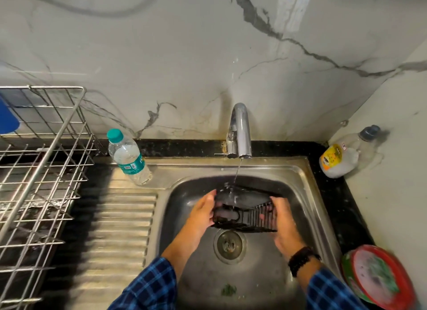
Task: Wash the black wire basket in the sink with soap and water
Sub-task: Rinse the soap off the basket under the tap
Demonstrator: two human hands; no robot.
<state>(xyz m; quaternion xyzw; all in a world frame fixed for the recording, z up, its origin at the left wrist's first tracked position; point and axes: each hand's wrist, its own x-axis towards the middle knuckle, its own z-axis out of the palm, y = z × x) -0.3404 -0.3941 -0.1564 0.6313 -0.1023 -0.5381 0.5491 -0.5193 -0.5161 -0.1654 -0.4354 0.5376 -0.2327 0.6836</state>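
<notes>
Black wire basket (248, 213) being held over the sink (300, 171), lying between the fingers of both hands. The left hand (203, 213) is gripping one end with curled fingers, and the right hand (285, 226) is clasping the other. Water (238, 171) from the tap (240, 129) is falling just beyond the left fingertips.

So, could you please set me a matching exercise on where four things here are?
Things:
1. black wire basket
2. clear plastic water bottle with a teal cap
3. round red plastic dish
4. clear plastic bottle with a yellow label

Places:
A. dark counter, front right of the steel sink
B. in left hand and right hand, under the chrome tap
C. counter, back right corner
D. sink's back left rim

Pairs: 1-B, 2-D, 3-A, 4-C
</notes>
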